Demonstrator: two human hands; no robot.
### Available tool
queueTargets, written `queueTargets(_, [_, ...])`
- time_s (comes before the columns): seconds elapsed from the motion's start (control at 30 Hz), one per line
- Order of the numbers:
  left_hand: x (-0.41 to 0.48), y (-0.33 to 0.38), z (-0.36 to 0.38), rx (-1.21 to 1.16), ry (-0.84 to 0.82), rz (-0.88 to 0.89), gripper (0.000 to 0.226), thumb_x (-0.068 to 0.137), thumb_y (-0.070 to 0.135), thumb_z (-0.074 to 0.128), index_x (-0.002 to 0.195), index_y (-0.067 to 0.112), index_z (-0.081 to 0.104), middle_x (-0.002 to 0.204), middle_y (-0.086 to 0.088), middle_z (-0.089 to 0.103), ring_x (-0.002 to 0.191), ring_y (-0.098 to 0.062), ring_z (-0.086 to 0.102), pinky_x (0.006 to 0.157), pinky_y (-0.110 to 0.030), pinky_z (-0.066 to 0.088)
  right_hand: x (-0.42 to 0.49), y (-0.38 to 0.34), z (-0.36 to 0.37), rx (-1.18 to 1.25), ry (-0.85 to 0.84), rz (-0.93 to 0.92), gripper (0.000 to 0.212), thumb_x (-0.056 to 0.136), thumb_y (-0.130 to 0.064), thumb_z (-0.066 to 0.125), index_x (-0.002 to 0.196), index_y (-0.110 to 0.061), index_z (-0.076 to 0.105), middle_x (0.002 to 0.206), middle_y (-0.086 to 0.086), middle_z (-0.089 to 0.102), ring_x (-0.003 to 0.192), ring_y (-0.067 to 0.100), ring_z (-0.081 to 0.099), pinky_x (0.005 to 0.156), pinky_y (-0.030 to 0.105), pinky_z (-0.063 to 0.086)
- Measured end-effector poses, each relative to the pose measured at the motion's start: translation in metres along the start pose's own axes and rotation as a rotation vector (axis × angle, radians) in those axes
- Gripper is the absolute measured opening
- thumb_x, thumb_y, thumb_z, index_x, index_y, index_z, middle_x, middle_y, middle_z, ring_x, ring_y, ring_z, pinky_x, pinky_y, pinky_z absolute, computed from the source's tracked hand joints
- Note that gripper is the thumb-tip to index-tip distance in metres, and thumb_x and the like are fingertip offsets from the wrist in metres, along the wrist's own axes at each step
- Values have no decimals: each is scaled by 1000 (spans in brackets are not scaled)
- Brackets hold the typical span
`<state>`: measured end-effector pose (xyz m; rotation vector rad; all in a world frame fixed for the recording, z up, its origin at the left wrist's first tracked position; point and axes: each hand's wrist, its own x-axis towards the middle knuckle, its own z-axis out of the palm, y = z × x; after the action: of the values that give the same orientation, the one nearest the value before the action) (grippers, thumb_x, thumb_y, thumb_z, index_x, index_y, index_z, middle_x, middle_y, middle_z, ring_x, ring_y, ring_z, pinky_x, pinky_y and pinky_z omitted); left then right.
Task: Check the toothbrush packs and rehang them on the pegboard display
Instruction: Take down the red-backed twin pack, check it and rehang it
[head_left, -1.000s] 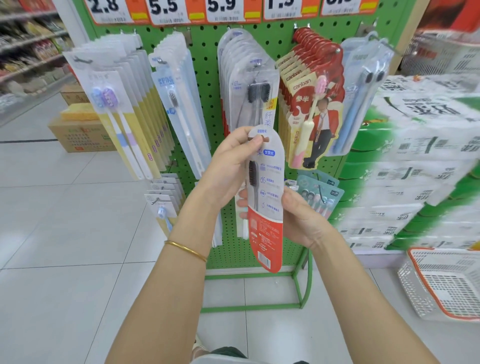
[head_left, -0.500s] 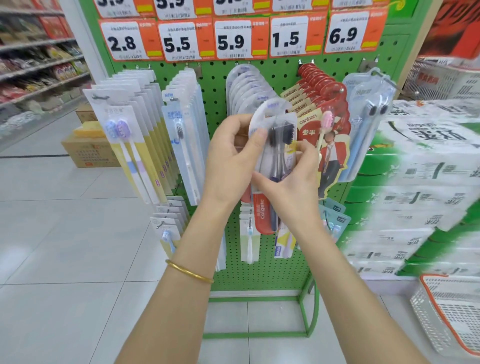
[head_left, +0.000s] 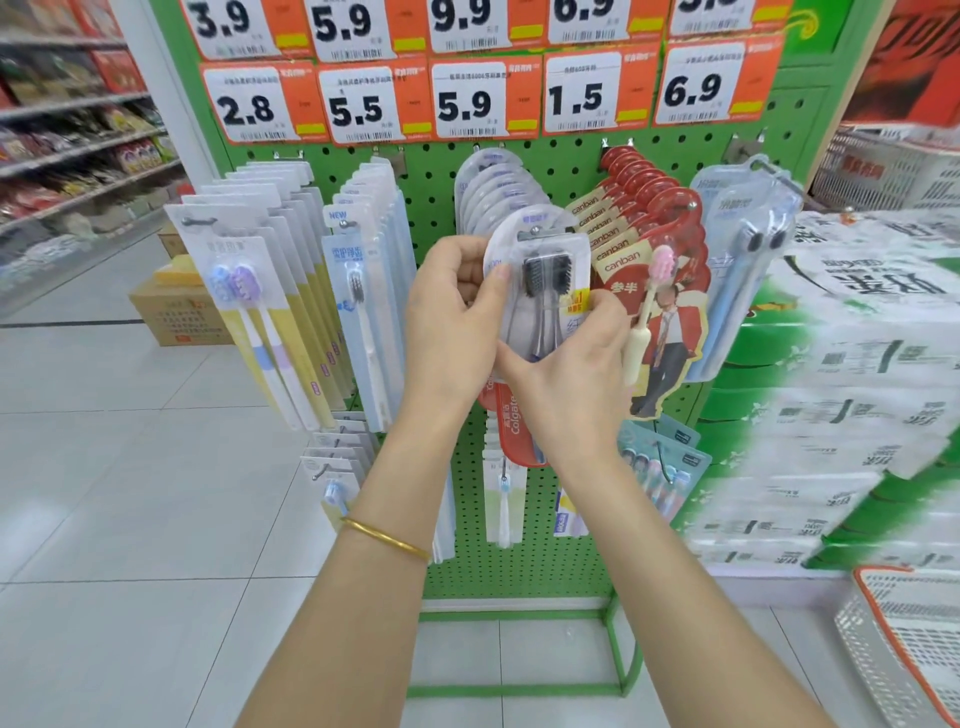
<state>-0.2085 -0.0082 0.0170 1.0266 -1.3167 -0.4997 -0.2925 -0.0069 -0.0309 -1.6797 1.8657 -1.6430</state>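
A clear toothbrush pack (head_left: 543, 270) with two black-bristled brushes and a red bottom is held up against the middle column of the green pegboard (head_left: 566, 171), its top at the peg in front of several matching packs (head_left: 480, 192). My left hand (head_left: 452, 322) grips the pack's left edge, thumb on its front. My right hand (head_left: 576, 374) pinches its lower right part. The pack's red bottom end shows between my wrists.
Other toothbrush packs hang left (head_left: 270, 291) and right (head_left: 644, 249) on the board, with orange price tags (head_left: 467, 98) above. Stacked tissue packs (head_left: 852, 374) stand at the right, a white basket (head_left: 909, 644) lies on the floor, and a cardboard box (head_left: 176, 312) sits at the left.
Both hands have raised the pack from chest height, where its back faced me, up to the middle peg with its front facing me. The view has tilted upward.
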Motion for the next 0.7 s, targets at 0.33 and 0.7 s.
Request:
queueTargets(0.33, [16, -8, 2, 72, 37, 6, 13, 91, 10, 59, 92, 22, 53, 84, 13, 56, 68, 8, 49, 68, -9, 43, 10, -4, 16, 0, 13, 3, 95, 66, -59, 74, 132, -5, 32, 120, 9, 45, 107, 32, 50, 69, 35, 33])
queueTargets(0.7, [18, -16, -1, 152, 9, 3, 19, 93, 15, 58, 86, 30, 48, 85, 12, 54, 69, 6, 49, 68, -10, 42, 9, 3, 12, -34, 24, -89, 88, 70, -48, 76, 131, 2, 37, 120, 16, 45, 111, 32, 45, 86, 33, 39])
